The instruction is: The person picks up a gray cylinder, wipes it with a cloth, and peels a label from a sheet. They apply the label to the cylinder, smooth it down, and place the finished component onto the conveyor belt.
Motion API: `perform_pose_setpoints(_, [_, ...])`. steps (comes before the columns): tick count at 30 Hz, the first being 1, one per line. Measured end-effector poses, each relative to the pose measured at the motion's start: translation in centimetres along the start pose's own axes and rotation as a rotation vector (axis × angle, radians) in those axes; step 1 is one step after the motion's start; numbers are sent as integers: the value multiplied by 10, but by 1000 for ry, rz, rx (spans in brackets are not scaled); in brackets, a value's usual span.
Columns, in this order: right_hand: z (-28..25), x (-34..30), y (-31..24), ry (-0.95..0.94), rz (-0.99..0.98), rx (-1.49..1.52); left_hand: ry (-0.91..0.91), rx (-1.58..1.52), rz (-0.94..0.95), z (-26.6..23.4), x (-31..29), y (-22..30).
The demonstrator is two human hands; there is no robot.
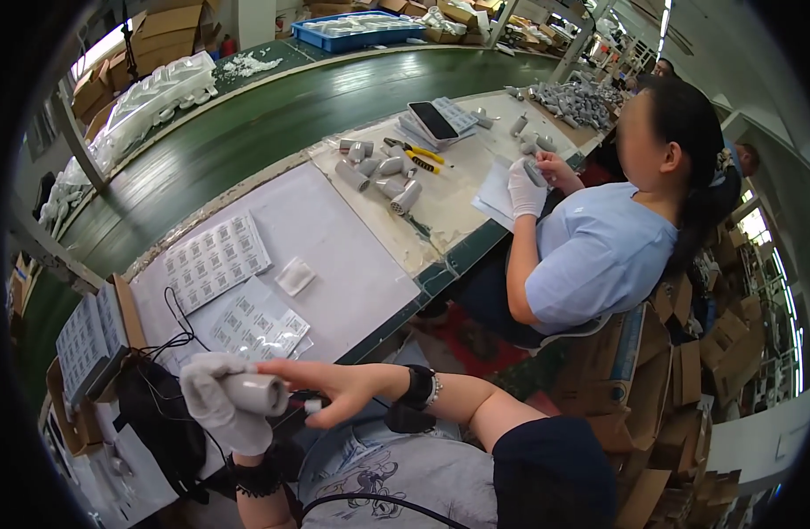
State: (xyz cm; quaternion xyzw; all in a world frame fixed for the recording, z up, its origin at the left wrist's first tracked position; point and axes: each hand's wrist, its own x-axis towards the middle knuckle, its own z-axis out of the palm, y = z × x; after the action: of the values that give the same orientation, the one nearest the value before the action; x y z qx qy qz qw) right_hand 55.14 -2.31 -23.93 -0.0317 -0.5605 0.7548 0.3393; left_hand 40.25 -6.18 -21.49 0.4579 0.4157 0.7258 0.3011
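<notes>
My left hand point(222, 401), in a white glove, is wrapped around a grey cylindrical part point(253, 393) held sideways just above my lap. My bare right hand point(330, 388) reaches in from the right, its fingers stretched out flat toward the part's right end, where a small white tip point(312, 406) shows. A black band sits on my right wrist point(417, 388). Sheets of small square labels point(215, 258) lie on the white table surface just beyond my hands.
A co-worker in a light blue shirt point(599, 251) sits to my right, gloved hand point(525, 188) on a grey part. More grey cylinders point(383, 172), yellow-handled pliers point(416, 152) and a calculator point(436, 121) lie there. Cardboard boxes point(678, 370) stand at right.
</notes>
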Motion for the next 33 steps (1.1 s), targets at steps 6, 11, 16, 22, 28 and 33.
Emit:
perform_pose_setpoints(6, [-13, -1, 27, 82, 212, -454, -317, 615, 363, 10, 6, -7])
perform_pose_setpoints(11, [-14, -1, 40, 135, 145, -729, -514, 1014, 427, 15, 9, 6])
perform_pose_setpoints(16, [3, 5, 34, 127, 25, -936, -630, 1116, 248, 14, 14, 19])
perform_pose_setpoints(22, [-2, 2, 19, -155, 119, -911, -972, 910, 188, 4, 35, 27])
perform_pose_setpoints(28, [-8, -4, 19, -191, 66, -826, -998, 569, 136, -3, 29, 25])
perform_pose_setpoints(33, [-18, -1, 12, 44, -64, -648, -644, 812, 450, 17, 7, 23])
